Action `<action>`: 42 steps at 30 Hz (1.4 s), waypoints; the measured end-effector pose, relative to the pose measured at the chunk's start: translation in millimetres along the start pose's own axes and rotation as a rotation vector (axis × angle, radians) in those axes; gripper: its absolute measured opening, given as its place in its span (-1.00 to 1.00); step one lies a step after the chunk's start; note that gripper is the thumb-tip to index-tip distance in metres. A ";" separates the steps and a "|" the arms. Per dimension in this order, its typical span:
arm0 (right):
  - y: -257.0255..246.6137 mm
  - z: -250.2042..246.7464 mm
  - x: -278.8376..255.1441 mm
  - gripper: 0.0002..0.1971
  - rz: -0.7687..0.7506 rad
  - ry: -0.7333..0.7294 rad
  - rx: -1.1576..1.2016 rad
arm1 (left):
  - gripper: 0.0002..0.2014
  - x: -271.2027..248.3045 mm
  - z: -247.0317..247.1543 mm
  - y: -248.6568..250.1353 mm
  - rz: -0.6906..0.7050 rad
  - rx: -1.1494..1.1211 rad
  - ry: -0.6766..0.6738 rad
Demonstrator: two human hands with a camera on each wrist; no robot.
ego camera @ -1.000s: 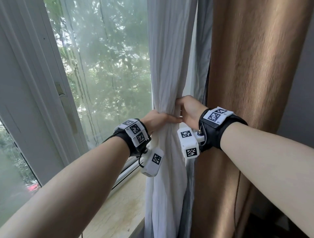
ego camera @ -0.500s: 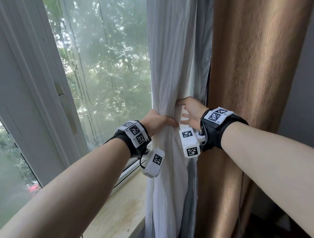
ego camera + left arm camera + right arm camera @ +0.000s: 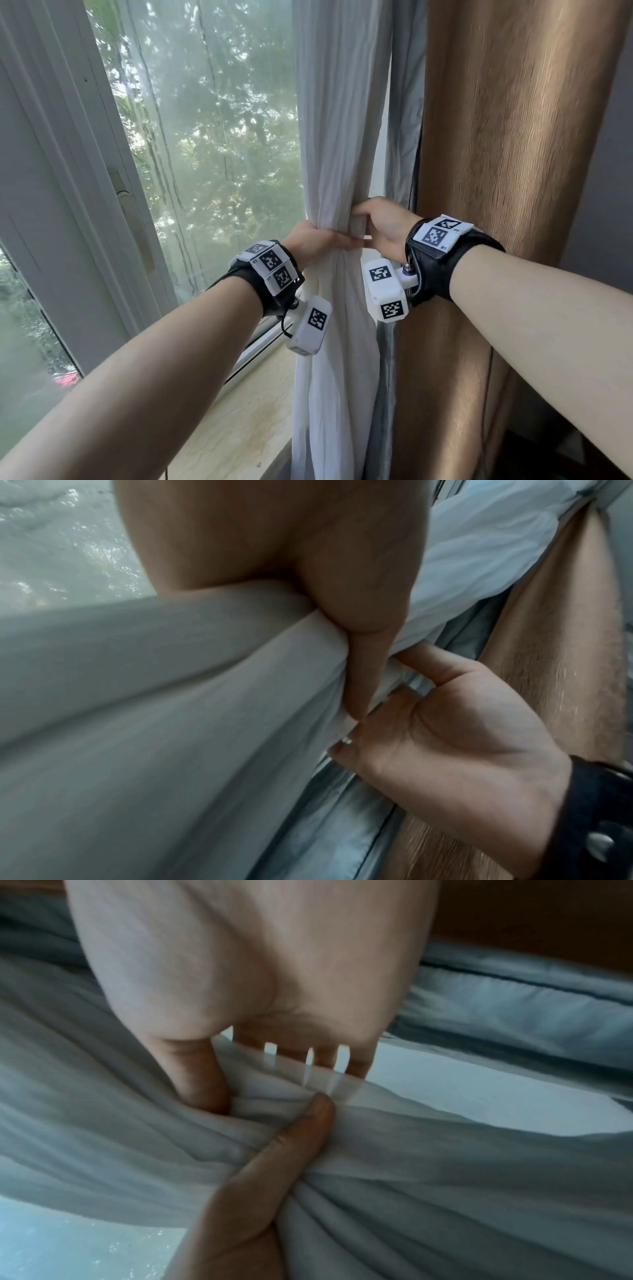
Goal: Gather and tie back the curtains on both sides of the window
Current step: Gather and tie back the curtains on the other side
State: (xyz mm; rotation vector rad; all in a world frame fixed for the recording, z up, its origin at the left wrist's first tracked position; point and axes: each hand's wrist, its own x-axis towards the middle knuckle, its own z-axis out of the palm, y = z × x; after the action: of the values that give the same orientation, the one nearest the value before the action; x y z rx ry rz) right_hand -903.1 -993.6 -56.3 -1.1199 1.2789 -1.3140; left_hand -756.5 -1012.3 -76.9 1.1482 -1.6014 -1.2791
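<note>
Head view: both hands' fingers clamped around white curtain (image 3: 337, 144), brown curtain (image 3: 507, 171) just beside.

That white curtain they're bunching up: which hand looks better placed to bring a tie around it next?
Probably the right hand. The left hand grips the white curtain bunch tightly, thumb across it, while the right hand's fingers reach behind the bunch, holding more lightly.

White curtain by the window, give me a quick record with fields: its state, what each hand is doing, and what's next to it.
curtain: white curtain, gathered into a bunch at mid height
left hand: left hand grips the bunch from the window side
right hand: right hand holds it from the other side
tie: none clearly visible
beside it: brown curtain to the right, hanging loose
below: windowsill
</note>
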 end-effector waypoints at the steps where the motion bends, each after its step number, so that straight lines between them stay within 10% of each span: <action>1: -0.4 -0.5 1.8 -0.57 -0.008 0.069 -0.020 | -0.48 -0.3 -0.2 0.1 -0.003 -0.004 0.013; 4: 0.3 -4.5 7.4 -0.42 -0.052 0.234 -0.087 | -0.39 -0.2 -2.3 -0.5 -0.033 0.003 0.041; 11: 3.3 -7.1 2.7 -0.55 0.045 0.113 0.016 | -0.63 -6.2 -0.1 -1.2 -0.029 -0.009 -0.039; 19: 6.1 2.3 5.1 -0.70 0.024 0.056 0.026 | 0.12 14.9 4.7 -11.1 -0.055 -0.084 -0.086; 24: 6.5 -0.1 4.9 -0.68 -0.010 0.061 -0.022 | -0.60 -4.9 -3.5 1.3 -0.056 0.001 -0.056; 32: 6.7 -9.1 8.1 -0.21 0.028 0.261 -0.079 | -0.22 -7.0 -3.5 0.5 -0.063 0.004 0.002; 37: 0.5 2.5 1.6 -0.72 0.077 0.128 0.011 | -0.29 -7.6 -1.9 0.4 -0.045 -0.011 -0.035; 42: 2.1 4.4 5.7 -0.61 0.009 0.137 -0.007 | -0.55 -8.6 -0.7 -1.1 -0.019 -0.046 0.046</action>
State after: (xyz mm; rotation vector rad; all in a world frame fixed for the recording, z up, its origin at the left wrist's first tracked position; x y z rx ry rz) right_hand -899.3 -999.8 -58.2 -1.0423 1.3881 -1.4003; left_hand -753.1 -1004.5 -78.1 1.1590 -1.5229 -1.2864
